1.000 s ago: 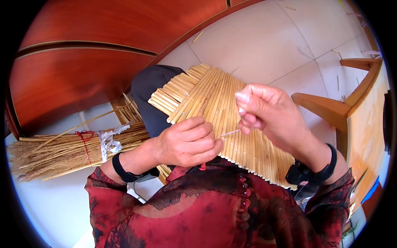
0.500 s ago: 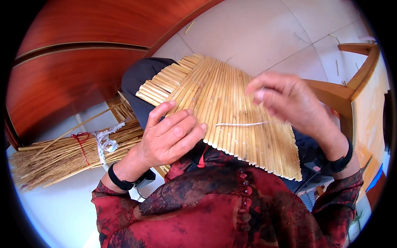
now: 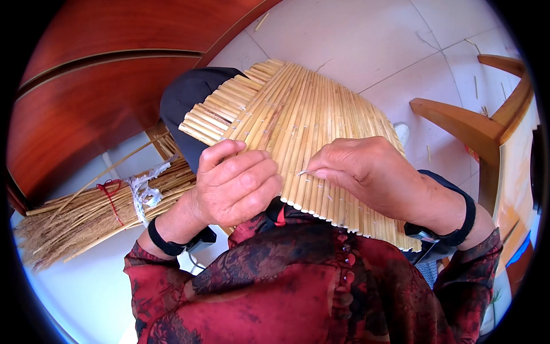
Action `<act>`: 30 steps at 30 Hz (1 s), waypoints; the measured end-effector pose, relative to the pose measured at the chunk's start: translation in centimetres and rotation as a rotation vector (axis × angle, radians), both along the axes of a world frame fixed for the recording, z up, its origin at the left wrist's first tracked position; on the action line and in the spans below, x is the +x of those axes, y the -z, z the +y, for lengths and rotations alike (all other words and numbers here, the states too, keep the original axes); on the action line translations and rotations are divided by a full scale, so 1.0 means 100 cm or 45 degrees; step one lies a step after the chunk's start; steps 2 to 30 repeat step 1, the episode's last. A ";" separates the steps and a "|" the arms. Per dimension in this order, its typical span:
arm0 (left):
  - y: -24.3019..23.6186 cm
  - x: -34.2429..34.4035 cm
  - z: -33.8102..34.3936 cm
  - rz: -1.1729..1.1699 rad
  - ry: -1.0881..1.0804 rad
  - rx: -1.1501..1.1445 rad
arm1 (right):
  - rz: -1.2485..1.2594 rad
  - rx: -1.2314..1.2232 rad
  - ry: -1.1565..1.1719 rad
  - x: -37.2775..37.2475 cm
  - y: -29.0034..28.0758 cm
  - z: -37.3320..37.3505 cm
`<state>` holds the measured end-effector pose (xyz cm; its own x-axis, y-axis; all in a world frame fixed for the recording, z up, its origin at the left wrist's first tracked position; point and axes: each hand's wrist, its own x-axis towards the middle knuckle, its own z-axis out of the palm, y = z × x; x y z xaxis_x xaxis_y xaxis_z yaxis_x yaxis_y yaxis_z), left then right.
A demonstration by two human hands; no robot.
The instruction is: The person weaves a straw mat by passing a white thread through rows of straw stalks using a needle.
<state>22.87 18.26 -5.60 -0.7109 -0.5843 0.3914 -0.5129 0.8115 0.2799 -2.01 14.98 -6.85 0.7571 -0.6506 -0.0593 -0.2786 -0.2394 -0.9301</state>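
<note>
Across my lap lies a fan-shaped panel of straw-coloured stalks (image 3: 321, 114), laid side by side and stitched with small pale threads. At its near left edge, my left hand (image 3: 238, 186) is closed on the panel with curled fingers; their tips are partly hidden. My right hand (image 3: 366, 172) rests over the middle of the panel, thumb and fingertips pinched on a white thread (image 3: 303, 172). Only a short bit of that thread shows, coming out of the stalks beside the pinch. Another group of stalks (image 3: 215, 112) juts out at the panel's far left.
A bundle of bristly stalks (image 3: 74, 229), tied with red cord (image 3: 110, 192) and a white strip (image 3: 146, 192), lies at the left. Behind it stands a red-brown wooden cabinet (image 3: 103, 103). A wooden stool or chair frame (image 3: 464, 126) is at the right, on pale floor tiles (image 3: 344, 40).
My right hand has come down and left from above the panel's right side, to the thread's base near my left hand. The long stretch of thread no longer shows. My left hand stays nearly in place.
</note>
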 end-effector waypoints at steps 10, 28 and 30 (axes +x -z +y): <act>0.001 -0.001 0.000 0.021 -0.014 -0.030 | 0.059 -0.069 -0.076 -0.002 0.004 -0.001; 0.001 -0.001 0.000 0.021 -0.014 -0.030 | 0.059 -0.069 -0.076 -0.002 0.004 -0.001; 0.001 -0.001 0.000 0.021 -0.014 -0.030 | 0.059 -0.069 -0.076 -0.002 0.004 -0.001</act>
